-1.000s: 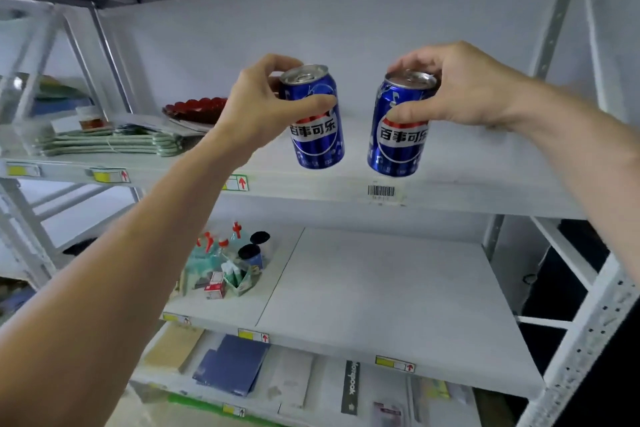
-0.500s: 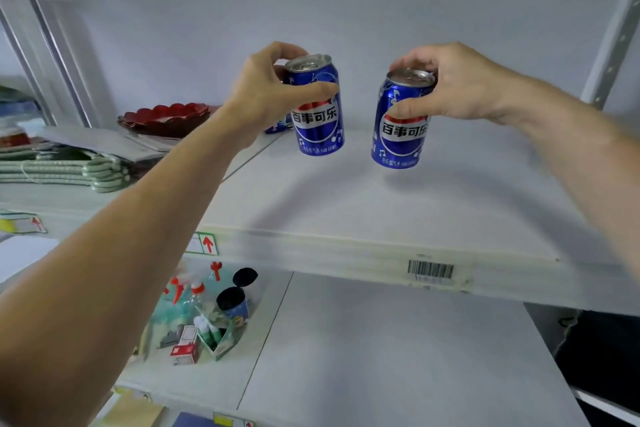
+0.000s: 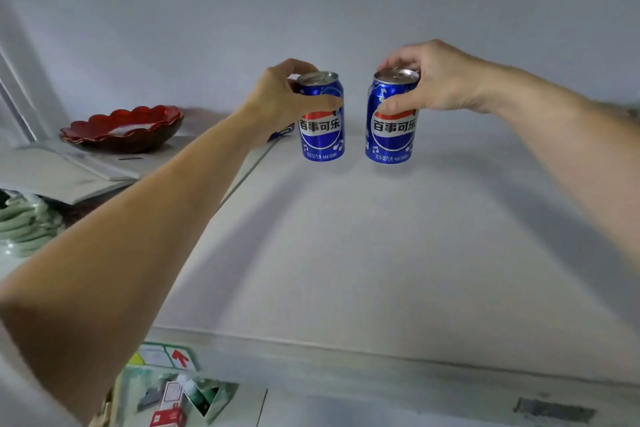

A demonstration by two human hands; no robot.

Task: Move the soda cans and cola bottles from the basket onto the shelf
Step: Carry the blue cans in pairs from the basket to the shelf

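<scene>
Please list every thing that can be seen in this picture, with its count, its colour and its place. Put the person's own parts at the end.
soda cans: 2 held, blue with a red and white logo, upright at the back of the shelf, side by side but apart; part of another blue one shows behind the left wrist
shelf: 1, white, middle of view
bowl: 1, red, scalloped rim, left rear of the shelf
flat packets: several, white, in front of the bowl
green bundle: 1, pale green, far left
small boxes: a few, white, red and green, on the lower shelf
left hand: grips the left can
right hand: grips the right can near its top
</scene>
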